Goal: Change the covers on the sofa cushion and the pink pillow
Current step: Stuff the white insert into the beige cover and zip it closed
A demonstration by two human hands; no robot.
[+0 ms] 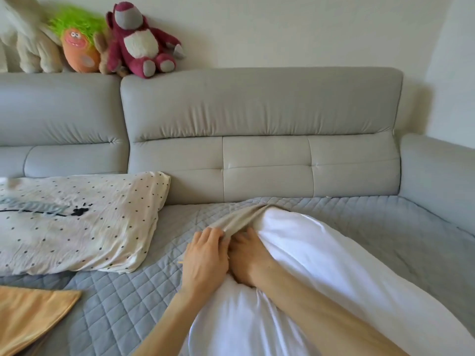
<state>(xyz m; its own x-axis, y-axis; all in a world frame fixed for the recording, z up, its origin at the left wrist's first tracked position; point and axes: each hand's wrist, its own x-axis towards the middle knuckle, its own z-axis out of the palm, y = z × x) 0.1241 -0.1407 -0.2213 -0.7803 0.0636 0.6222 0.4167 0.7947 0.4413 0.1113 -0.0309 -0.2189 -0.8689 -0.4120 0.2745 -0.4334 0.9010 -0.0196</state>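
A white pillow insert [321,265] lies on the sofa seat, running from the near edge toward the backrest. A beige cover [244,215] is bunched over its far end. My left hand [205,258] pinches the edge of that beige cover beside the insert. My right hand [250,258] presses down on the white insert, fingers against the cover's edge, forearm lying across the insert. A cream pillow with black dots [77,222] lies flat at the left. An orange cover [28,319] shows at the bottom left corner.
The seat carries a grey quilted mat [123,299]. The grey sofa backrest [257,119] stands behind and an armrest [437,170] closes the right side. Several plush toys [138,39] sit on top of the backrest at the left.
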